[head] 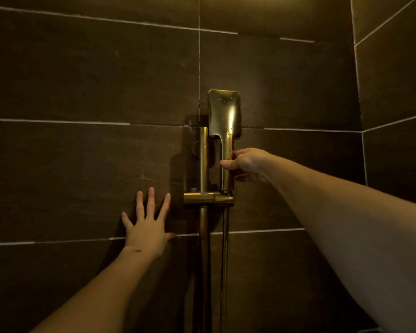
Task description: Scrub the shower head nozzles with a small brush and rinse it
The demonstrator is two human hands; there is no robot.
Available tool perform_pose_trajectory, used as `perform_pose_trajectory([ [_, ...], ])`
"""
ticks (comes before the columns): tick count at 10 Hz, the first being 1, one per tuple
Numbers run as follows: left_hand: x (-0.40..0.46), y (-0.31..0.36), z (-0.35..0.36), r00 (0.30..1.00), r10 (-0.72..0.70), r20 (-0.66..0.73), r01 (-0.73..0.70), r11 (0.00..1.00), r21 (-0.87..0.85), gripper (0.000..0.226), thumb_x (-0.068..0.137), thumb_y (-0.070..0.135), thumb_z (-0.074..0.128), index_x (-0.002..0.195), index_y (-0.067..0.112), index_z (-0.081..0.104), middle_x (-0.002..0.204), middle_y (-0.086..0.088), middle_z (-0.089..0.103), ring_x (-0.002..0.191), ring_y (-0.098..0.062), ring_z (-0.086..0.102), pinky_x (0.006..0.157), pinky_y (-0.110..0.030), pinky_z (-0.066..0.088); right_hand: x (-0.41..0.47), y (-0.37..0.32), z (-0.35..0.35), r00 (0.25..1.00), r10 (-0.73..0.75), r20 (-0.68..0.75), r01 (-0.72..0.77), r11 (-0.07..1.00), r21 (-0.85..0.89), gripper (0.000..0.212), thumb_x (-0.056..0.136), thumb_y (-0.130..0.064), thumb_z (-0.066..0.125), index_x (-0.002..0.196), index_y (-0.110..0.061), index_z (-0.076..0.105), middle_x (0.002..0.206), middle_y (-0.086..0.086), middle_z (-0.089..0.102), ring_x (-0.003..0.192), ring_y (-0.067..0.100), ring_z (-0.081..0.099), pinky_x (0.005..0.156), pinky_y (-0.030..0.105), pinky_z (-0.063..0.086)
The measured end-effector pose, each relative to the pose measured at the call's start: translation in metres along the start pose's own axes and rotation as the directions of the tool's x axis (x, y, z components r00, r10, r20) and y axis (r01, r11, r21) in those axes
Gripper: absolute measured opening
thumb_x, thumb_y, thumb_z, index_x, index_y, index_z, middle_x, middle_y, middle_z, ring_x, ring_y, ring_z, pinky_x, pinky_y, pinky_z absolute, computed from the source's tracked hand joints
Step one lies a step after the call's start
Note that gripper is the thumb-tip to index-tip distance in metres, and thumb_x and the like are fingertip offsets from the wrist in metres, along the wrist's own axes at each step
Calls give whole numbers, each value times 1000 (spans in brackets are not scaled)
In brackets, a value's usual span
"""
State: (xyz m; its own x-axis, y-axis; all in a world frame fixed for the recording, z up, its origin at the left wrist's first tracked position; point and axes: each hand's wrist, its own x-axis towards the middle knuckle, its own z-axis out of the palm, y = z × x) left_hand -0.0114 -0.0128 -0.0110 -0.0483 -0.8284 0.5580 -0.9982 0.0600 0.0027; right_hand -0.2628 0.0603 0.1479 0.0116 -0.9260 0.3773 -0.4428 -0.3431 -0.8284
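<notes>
A gold, rectangular shower head (pixel 224 112) stands upright with its handle seated in a gold bracket (pixel 208 198) on a vertical rail (pixel 204 159). Its wet back faces me, so the nozzles are hidden. My right hand (pixel 244 163) is wrapped around the handle, just above the bracket. My left hand (pixel 147 224) lies flat on the dark tiled wall to the left of the rail, fingers spread, holding nothing. No brush is in view.
A metal hose (pixel 224 260) hangs down from the handle's base beside the rail's lower part. Dark brown tiles with pale grout lines cover the wall (pixel 82 80), and a side wall (pixel 394 92) meets it in a corner at the right.
</notes>
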Motion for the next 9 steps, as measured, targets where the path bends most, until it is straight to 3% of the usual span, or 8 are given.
perform_pose_trajectory([
  [3,-2,-1,-2,999,8,-31,-8,1000,-2,109,91,62,59,148,42,-32,160,-7,-42,147,-38,-36,116,-74,8,-1,4,3,1000,-10,9,9,999,36,13,85,-21,73,91,-20,62,107,8,69,105,24,63,101,46,47],
  [4,-5,0,-10,1000,8,-8,-8,1000,-21,105,92,56,61,155,41,-22,163,-6,-38,149,-38,-31,118,-70,13,-4,6,6,999,-33,-22,34,998,60,14,85,-22,72,96,-18,65,106,7,71,103,23,66,99,45,50],
  [6,-22,7,-37,999,15,43,-8,985,-173,83,100,48,52,160,44,-6,172,-5,-6,156,-38,0,119,-63,20,-23,28,30,988,-102,-114,80,979,-190,32,90,-42,64,109,-18,54,95,-1,63,88,14,63,82,35,56],
  [7,-42,14,-28,999,39,-6,-39,991,-124,77,100,46,49,160,42,1,171,-9,7,154,-39,12,116,-60,28,-38,49,43,979,-72,-193,25,971,-237,44,89,-45,64,118,-13,53,103,2,60,93,16,61,83,37,56],
  [8,-79,25,-10,994,69,-84,-86,973,-213,69,99,41,51,160,39,17,163,-10,29,147,-34,30,111,-54,38,-64,85,60,978,-85,-190,10,930,-366,61,89,-45,63,138,-14,44,134,9,50,120,24,53,99,44,49],
  [9,-135,42,29,986,77,-150,-121,942,-313,58,98,37,52,154,32,37,145,-4,48,131,-27,46,103,-45,46,-101,135,76,997,-17,-80,-14,927,-375,65,89,-42,63,144,-18,38,143,5,43,128,22,47,103,42,47],
])
